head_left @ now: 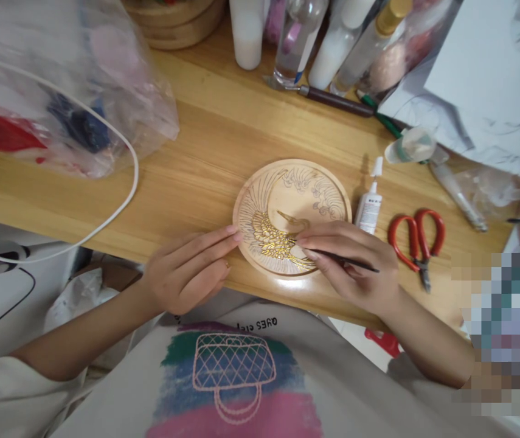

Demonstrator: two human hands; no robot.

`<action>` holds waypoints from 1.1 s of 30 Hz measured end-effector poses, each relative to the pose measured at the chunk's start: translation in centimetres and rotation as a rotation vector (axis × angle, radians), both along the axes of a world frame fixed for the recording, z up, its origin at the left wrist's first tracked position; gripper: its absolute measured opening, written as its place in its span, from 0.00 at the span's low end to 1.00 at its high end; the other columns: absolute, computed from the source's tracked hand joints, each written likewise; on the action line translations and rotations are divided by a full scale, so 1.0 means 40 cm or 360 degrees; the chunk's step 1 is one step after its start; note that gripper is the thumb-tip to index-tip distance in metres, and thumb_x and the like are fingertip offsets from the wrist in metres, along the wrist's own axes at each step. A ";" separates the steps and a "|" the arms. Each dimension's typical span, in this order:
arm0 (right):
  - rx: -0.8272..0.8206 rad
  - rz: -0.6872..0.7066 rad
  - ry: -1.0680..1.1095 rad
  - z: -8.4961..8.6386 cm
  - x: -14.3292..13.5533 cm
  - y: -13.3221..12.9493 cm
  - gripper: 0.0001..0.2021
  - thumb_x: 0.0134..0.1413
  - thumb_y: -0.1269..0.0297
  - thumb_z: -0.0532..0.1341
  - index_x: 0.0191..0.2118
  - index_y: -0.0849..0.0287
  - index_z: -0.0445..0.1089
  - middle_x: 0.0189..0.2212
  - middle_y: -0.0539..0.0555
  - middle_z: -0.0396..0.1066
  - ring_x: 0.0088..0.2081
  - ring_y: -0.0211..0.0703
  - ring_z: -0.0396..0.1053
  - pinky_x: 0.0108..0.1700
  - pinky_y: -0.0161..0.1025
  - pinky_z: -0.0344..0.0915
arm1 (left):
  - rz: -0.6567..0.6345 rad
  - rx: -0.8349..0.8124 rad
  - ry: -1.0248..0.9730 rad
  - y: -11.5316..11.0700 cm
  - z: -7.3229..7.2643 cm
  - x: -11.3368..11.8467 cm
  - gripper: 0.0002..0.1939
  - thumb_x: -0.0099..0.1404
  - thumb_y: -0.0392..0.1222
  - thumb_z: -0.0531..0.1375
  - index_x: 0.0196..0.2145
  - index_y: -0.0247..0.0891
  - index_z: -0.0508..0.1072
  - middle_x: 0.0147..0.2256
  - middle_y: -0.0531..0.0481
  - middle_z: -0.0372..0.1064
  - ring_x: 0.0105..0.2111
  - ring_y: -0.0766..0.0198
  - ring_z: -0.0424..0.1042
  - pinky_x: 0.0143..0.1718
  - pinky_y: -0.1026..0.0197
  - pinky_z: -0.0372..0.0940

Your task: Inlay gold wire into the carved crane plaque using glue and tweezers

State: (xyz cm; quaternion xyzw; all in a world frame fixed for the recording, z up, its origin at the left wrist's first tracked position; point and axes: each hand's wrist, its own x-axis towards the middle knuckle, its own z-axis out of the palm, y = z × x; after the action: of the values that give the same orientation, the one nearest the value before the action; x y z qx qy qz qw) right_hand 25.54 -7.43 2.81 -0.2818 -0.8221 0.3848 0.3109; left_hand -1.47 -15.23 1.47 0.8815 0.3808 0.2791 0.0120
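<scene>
A round wooden plate (323, 201) lies near the table's front edge, bearing a line drawing of a bird and swirls. Gold wire-like outlines (266, 234) cover the bird's feathers and head. My left hand (191, 267) is on the left, fingers stretched out, fingertips touching the plate's left rim. Over the plate's lower right, my right hand (355, 261) pinches a thin dark stick-like tool (348, 261); its tip is too small to make out. To the plate's right are a white glue tube (369, 210) and red-handled cutting pliers (419, 240).
Bottles (298, 39) stand at the back, with a dark-handled tool (337, 101) before them. Paper sheets (483, 79) and a small clear cup (417, 145) are at right. On the left lie plastic bags (123, 79) and a white cable (134, 176).
</scene>
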 end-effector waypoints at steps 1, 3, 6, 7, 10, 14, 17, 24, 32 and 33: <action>-0.0002 0.0005 0.0000 0.000 0.000 0.000 0.13 0.57 0.78 0.62 0.45 0.58 0.74 0.41 0.58 0.79 0.43 0.43 0.78 0.46 0.41 0.77 | -0.0006 -0.0007 0.0006 -0.001 -0.001 -0.001 0.07 0.66 0.29 0.56 0.31 0.37 0.66 0.46 0.36 0.78 0.53 0.54 0.74 0.46 0.56 0.76; 0.0000 0.0015 0.0001 0.000 0.000 0.001 0.13 0.57 0.78 0.62 0.45 0.58 0.74 0.41 0.58 0.79 0.44 0.43 0.78 0.46 0.41 0.77 | -0.0009 -0.0019 0.0012 -0.002 -0.002 -0.004 0.06 0.66 0.29 0.57 0.31 0.37 0.66 0.47 0.36 0.77 0.54 0.54 0.73 0.47 0.57 0.76; 0.0006 0.0015 -0.0006 -0.001 0.000 0.001 0.13 0.57 0.78 0.62 0.46 0.57 0.74 0.41 0.57 0.79 0.44 0.43 0.78 0.46 0.41 0.77 | -0.0004 -0.0021 0.0006 -0.003 -0.003 -0.005 0.07 0.65 0.29 0.58 0.31 0.38 0.66 0.47 0.38 0.77 0.55 0.54 0.73 0.47 0.57 0.76; 0.0008 0.0014 -0.0011 -0.001 0.001 0.001 0.13 0.57 0.78 0.62 0.46 0.57 0.74 0.41 0.57 0.79 0.43 0.43 0.78 0.45 0.41 0.77 | -0.0003 -0.0015 0.0002 -0.003 -0.002 -0.005 0.07 0.65 0.29 0.58 0.31 0.38 0.66 0.46 0.37 0.77 0.54 0.54 0.73 0.47 0.57 0.76; 0.0028 0.0020 -0.0019 -0.002 0.001 -0.001 0.13 0.57 0.78 0.62 0.46 0.57 0.74 0.40 0.57 0.79 0.43 0.43 0.78 0.45 0.41 0.77 | 0.0005 -0.0002 0.0008 -0.001 -0.001 -0.001 0.07 0.66 0.29 0.57 0.31 0.37 0.65 0.45 0.35 0.78 0.53 0.54 0.74 0.46 0.56 0.76; 0.0050 0.0026 -0.0032 -0.001 0.000 -0.002 0.13 0.58 0.78 0.62 0.46 0.58 0.73 0.41 0.57 0.79 0.44 0.43 0.77 0.46 0.42 0.77 | 0.0008 0.0013 0.0017 0.002 -0.001 0.001 0.07 0.67 0.30 0.56 0.31 0.37 0.65 0.45 0.37 0.78 0.53 0.55 0.74 0.46 0.57 0.76; 0.0034 0.0032 -0.0029 0.001 0.000 -0.001 0.13 0.57 0.78 0.62 0.46 0.58 0.74 0.40 0.58 0.79 0.44 0.43 0.78 0.46 0.42 0.76 | -0.0010 0.0027 0.0009 0.003 -0.003 0.001 0.07 0.66 0.29 0.57 0.31 0.36 0.66 0.45 0.35 0.78 0.53 0.53 0.74 0.46 0.57 0.76; -0.0100 -0.0006 0.0034 -0.005 -0.002 0.000 0.14 0.57 0.79 0.62 0.45 0.56 0.74 0.40 0.57 0.79 0.43 0.44 0.78 0.45 0.43 0.77 | 0.0001 0.0044 0.0001 0.004 -0.003 0.000 0.07 0.66 0.29 0.57 0.30 0.37 0.65 0.44 0.36 0.78 0.52 0.54 0.75 0.44 0.57 0.77; -0.0148 -0.0032 0.0026 -0.003 -0.001 0.001 0.14 0.57 0.78 0.62 0.45 0.54 0.75 0.39 0.55 0.80 0.43 0.44 0.78 0.45 0.43 0.77 | -0.0015 0.0038 -0.0019 0.001 -0.006 -0.002 0.07 0.66 0.29 0.58 0.31 0.36 0.66 0.45 0.35 0.78 0.53 0.53 0.74 0.46 0.57 0.76; -0.0150 -0.0032 0.0031 -0.003 0.000 0.001 0.14 0.57 0.79 0.62 0.45 0.54 0.75 0.39 0.55 0.80 0.43 0.43 0.78 0.46 0.43 0.77 | -0.0012 0.0033 -0.0021 0.001 -0.006 -0.002 0.07 0.65 0.29 0.58 0.31 0.36 0.66 0.45 0.35 0.78 0.53 0.53 0.74 0.46 0.57 0.76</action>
State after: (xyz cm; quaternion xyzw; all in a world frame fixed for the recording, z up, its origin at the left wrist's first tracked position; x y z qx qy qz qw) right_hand 25.53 -7.38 2.71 -0.3006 -0.7971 0.4228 0.3089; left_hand -1.54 -15.20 1.21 0.8810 0.3745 0.2889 0.0066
